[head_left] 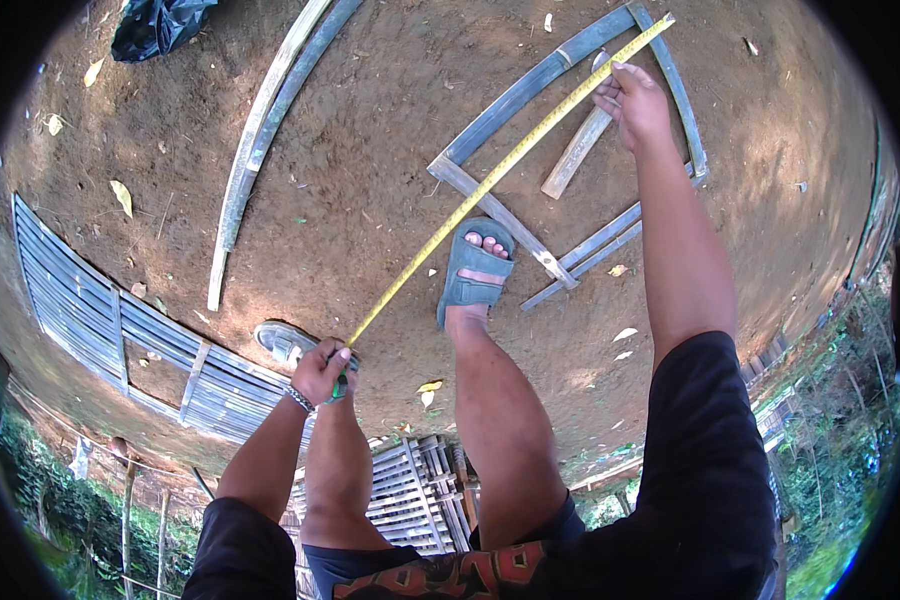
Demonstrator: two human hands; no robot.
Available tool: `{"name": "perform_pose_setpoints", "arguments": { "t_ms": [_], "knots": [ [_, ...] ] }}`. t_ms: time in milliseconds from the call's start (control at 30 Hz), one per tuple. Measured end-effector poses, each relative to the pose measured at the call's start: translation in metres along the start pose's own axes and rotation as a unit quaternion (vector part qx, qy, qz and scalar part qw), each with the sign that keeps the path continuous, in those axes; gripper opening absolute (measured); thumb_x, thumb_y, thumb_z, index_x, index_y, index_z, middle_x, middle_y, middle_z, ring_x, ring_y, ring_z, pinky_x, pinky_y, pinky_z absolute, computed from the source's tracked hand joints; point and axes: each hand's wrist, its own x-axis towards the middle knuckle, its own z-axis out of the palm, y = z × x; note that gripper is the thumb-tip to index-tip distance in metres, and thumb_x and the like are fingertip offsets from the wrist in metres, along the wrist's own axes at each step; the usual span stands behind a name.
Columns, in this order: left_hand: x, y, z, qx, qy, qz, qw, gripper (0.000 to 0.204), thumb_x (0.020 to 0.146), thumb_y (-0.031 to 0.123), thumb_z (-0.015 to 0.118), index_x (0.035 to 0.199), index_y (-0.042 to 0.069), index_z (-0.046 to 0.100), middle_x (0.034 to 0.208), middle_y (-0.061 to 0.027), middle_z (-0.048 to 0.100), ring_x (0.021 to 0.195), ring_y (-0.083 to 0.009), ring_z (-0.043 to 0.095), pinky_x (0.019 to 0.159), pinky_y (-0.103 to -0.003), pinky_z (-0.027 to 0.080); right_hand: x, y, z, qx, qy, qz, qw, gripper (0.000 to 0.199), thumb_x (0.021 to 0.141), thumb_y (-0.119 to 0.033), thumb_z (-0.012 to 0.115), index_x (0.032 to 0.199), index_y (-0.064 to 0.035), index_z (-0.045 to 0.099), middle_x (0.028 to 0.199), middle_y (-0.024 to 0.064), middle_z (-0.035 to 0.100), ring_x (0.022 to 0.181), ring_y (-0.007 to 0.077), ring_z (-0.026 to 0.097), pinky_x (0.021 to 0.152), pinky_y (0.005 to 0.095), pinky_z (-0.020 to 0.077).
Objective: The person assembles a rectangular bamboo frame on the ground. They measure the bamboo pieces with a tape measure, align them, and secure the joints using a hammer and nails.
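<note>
A yellow tape measure is drawn out in a slanting line between my two hands. My left hand is closed round its case, of which only a bit of green shows, near my left sandal. Up at the right, my right hand pinches the blade a little short of its free end. That end reaches over the far corner of a frame of weathered wooden strips lying on the dirt. Inside the frame, partly beneath my right hand, lies a short loose piece of wood.
Two long wooden strips lie side by side at the upper left. A slatted panel rests on the ground at the left. Black plastic sits at the far left. Behind my legs is a stack of slatted wood. My right foot's sandal stands beside the frame.
</note>
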Motion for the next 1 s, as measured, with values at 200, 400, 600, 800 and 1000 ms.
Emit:
{"name": "perform_pose_setpoints", "arguments": {
  "t_ms": [200, 400, 600, 800, 1000],
  "knots": [
    [-0.04, 0.044, 0.04, -0.033, -0.065, 0.018, 0.997, 0.036, 0.108, 0.037, 0.05, 0.108, 0.003, 0.06, 0.086, -0.005, 0.065, 0.082, -0.013, 0.06, 0.077, -0.03, 0.049, -0.128, 0.035, 0.021, 0.045, -0.123, 0.091, 0.987, 0.015, 0.101, -0.016, 0.062, 0.108, -0.003, 0.061, 0.088, 0.0081, 0.069, 0.078, 0.0174, 0.068, 0.073, 0.0322, 0.0594],
    [-0.046, 0.116, 0.075, -0.064, -0.025, -0.005, 0.998, 0.045, 0.111, 0.043, 0.043, 0.122, 0.002, 0.055, 0.083, -0.0042, 0.062, 0.078, -0.0132, 0.058, 0.074, -0.029, 0.047, -0.295, 0.078, 0.08, -0.071, -0.251, 0.073, 0.963, 0.025, 0.099, -0.026, 0.067, 0.1, -0.001, 0.068, 0.079, 0.0082, 0.069, 0.074, 0.0156, 0.065, 0.07, 0.0334, 0.0522],
    [-0.056, 0.167, 0.09, 0.026, 0.049, 0.068, 0.996, 0.054, 0.11, 0.051, 0.04, 0.13, 0.003, 0.056, 0.1, -0.0069, 0.064, 0.09, -0.0142, 0.061, 0.083, -0.03, 0.049, -0.4, 0.093, 0.097, -0.012, -0.272, 0.118, 0.955, 0.028, 0.096, -0.026, 0.072, 0.102, 0.0008, 0.07, 0.087, 0.0133, 0.071, 0.082, 0.0185, 0.069, 0.074, 0.0348, 0.0533],
    [-0.053, 0.163, 0.09, -0.002, 0.053, -0.015, 0.998, 0.066, 0.107, 0.057, 0.042, 0.135, -0.001, 0.059, 0.121, -0.0182, 0.066, 0.11, -0.0224, 0.063, 0.096, -0.034, 0.048, -0.416, 0.088, 0.082, 0.092, -0.195, 0.188, 0.958, 0.046, 0.098, -0.028, 0.072, 0.132, -0.0005, 0.058, 0.117, 0.0168, 0.07, 0.101, 0.0221, 0.07, 0.086, 0.0348, 0.056],
    [-0.015, 0.137, 0.094, -0.168, 0.09, -0.025, 0.981, 0.06, 0.106, 0.053, 0.047, 0.127, -0.001, 0.065, 0.116, -0.0137, 0.068, 0.105, -0.0219, 0.064, 0.094, -0.033, 0.05, -0.437, 0.083, 0.091, 0.132, -0.171, 0.169, 0.962, 0.072, 0.103, -0.031, 0.065, 0.16, -0.0084, 0.027, 0.142, 0.0161, 0.052, 0.116, 0.0205, 0.062, 0.094, 0.0323, 0.0529]
  ]
}}
